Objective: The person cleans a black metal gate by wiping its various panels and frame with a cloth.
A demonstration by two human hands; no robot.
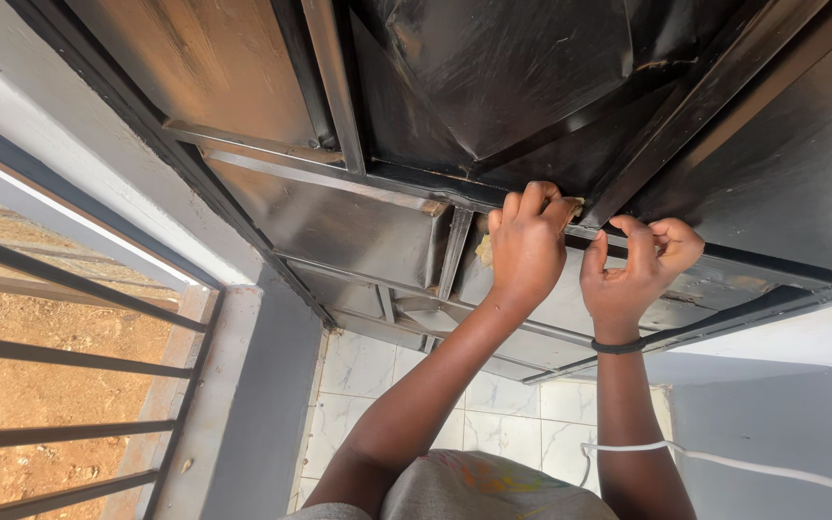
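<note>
Left hand (528, 246) closed into a fist on a yellowish cloth or sponge (484, 249), pressed flat against the black metal door (532, 87), right at a horizontal frame bar (320, 173). Cloth pokes out at the left edge of the fist and at the fingertips.

Right hand (636, 270) just right of it, fingers curled, tips hooked on the same bar; cannot tell if it pinches anything. Black band (618, 346) on that wrist.

A white cable (743, 465) runs across the right forearm. White marble-look floor tiles (368, 371) near the door's foot. Grey wall (262, 404) left, then a barred window (60, 356) over reddish dirt. No labels or packages readable.
</note>
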